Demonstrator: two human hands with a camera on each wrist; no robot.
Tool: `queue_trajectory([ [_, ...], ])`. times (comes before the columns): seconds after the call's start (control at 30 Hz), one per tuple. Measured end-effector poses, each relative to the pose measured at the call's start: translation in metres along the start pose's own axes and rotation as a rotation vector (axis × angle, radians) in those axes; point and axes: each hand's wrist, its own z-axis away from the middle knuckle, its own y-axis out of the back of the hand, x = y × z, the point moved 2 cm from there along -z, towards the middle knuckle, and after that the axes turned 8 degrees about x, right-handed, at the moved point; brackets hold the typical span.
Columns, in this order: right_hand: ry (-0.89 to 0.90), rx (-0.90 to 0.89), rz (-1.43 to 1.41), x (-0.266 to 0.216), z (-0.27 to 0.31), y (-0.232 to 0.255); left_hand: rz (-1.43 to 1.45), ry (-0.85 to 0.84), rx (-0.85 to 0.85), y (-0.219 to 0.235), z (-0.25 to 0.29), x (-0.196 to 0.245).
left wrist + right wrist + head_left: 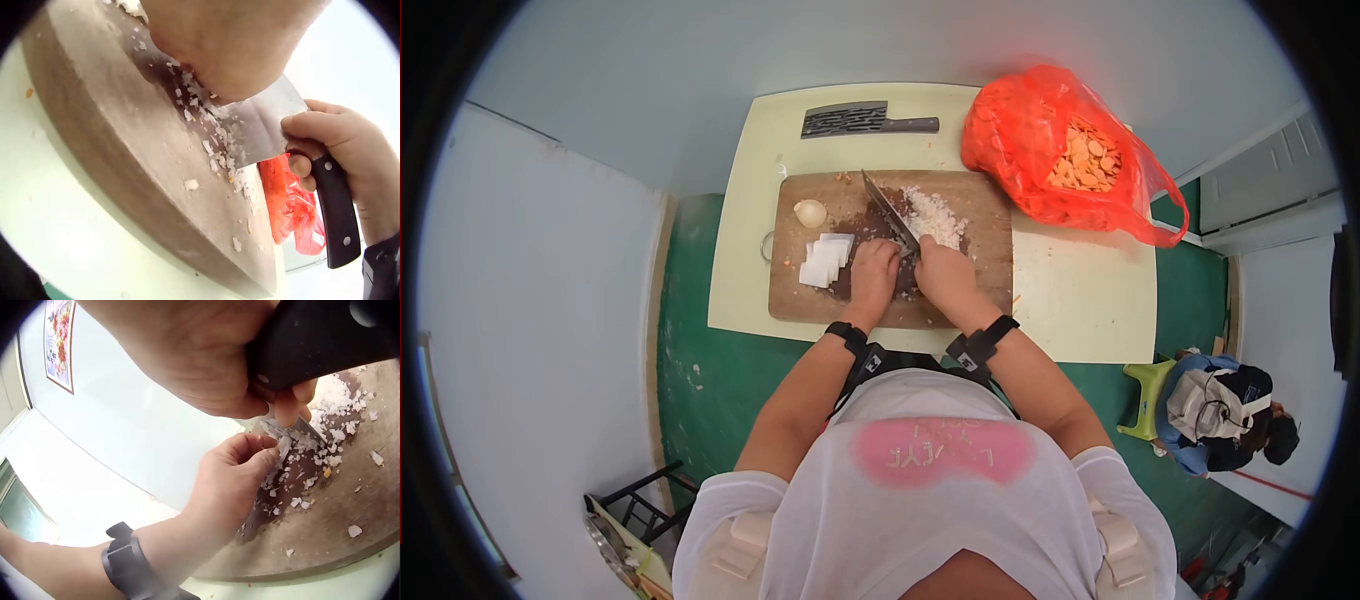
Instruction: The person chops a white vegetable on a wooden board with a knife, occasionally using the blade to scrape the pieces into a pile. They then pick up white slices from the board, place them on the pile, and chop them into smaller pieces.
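Observation:
My right hand [945, 282] grips the dark handle of a cleaver [262, 122], fingers wrapped round it and thumb near the base of the blade. The blade's edge is down among finely chopped white bits [937, 217] on the wooden cutting board [990, 270]. Close beside the blade, my left hand [873, 278] pinches a small white vegetable piece [284, 448] between thumb and fingers. To the left of that hand lie overlapping white slabs [825, 260], with a pale round peeled bulb [810, 212] behind them.
A second cleaver [860, 119] with a patterned blade lies behind the board. At the back right of the pale table [1090, 320] sits a red plastic bag [1020, 140] of orange slices [1088, 158]. Another person [1225, 415] is at the right, beside a green stool [1142, 400].

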Motion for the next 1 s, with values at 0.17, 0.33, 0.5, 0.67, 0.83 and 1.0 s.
queue_trajectory([
  [0.17,0.016,0.018,-0.008,0.004,-0.005,0.009,-0.009,0.043,0.037,-0.004,0.000,-0.004],
  [0.33,0.006,0.031,0.023,0.007,-0.008,0.005,-0.006,0.064,0.028,-0.007,0.000,-0.003],
  [0.5,0.034,0.070,0.005,0.003,-0.004,0.010,0.029,0.056,0.010,-0.011,-0.005,-0.006],
  [0.67,0.050,0.069,0.031,0.004,-0.003,0.000,0.023,0.066,0.019,-0.012,-0.005,-0.007],
  [0.83,0.027,0.091,0.004,-0.006,0.003,0.008,0.016,0.075,0.009,-0.011,-0.006,-0.006],
  [1.0,0.004,0.076,0.023,-0.006,0.002,0.001,0.012,0.053,0.006,-0.009,-0.006,-0.009],
])
